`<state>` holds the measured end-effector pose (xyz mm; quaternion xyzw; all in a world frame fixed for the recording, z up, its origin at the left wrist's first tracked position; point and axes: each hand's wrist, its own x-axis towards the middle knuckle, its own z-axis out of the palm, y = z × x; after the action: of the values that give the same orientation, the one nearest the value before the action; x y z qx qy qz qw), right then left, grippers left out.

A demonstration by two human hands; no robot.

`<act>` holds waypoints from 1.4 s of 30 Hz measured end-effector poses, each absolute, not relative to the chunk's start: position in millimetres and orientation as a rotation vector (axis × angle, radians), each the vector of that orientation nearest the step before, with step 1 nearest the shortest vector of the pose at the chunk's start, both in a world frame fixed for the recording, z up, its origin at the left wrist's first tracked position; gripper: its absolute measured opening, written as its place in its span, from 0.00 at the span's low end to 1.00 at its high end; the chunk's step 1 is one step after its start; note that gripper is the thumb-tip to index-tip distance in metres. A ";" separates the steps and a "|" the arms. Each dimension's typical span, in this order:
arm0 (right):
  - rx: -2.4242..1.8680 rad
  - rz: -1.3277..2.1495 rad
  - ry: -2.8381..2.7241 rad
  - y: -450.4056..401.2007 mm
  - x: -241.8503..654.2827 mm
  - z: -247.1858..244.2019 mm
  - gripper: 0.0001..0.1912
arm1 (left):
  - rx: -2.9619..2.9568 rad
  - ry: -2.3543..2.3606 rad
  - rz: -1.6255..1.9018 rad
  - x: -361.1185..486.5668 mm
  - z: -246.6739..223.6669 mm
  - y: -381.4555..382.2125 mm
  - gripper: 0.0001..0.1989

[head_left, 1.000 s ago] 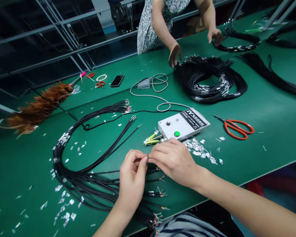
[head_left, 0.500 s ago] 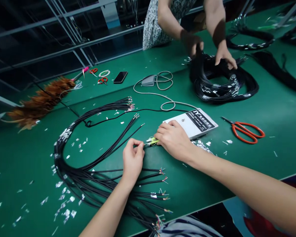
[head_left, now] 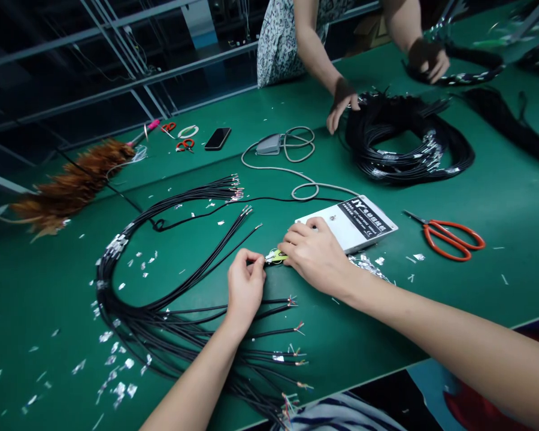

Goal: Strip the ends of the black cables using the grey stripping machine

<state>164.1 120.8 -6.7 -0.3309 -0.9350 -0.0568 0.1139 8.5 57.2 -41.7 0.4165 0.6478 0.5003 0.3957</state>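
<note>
- I am pinching a black cable point(head_left: 197, 272) end in my left hand point(head_left: 245, 287), feeding it at the yellow clip point(head_left: 276, 257) beside the white tester box point(head_left: 350, 222).
- My right hand point(head_left: 317, 254) is gripping that clip; I judge steady alignment matters.

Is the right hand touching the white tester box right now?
Touching. The head view shows the right hand lying over the near corner of the white tester box, fingers on its top.

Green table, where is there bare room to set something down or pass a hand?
Free patches: on the table between the red scissors and the coiled cable pile, and inside the black cable loop, though scraps dot it. Crowded: around the left hand, right hand and white box.
</note>
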 end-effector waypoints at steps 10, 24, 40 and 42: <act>-1.063 -0.026 -2.052 81.1 246.5 -7.9 0.08 | 1.051 1.609 1.287 9.0 -36.0 59.4 0.09; -0.899 -0.174 -2.200 80.4 250.4 -26.1 0.13 | 1.099 1.730 1.296 -4.2 -42.5 49.5 0.09; -1.275 0.072 -1.901 43.6 338.9 -33.3 0.09 | 1.822 1.926 1.270 -34.4 3.0 50.2 0.14; -1.293 0.105 -1.887 61.1 338.2 -24.9 0.10 | 1.973 1.793 1.130 -11.6 0.1 40.0 0.12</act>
<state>338.2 61.1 -24.9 -0.5144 -0.7503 0.0418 0.4132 -11.6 40.0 0.1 0.6763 0.6144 0.3873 0.1226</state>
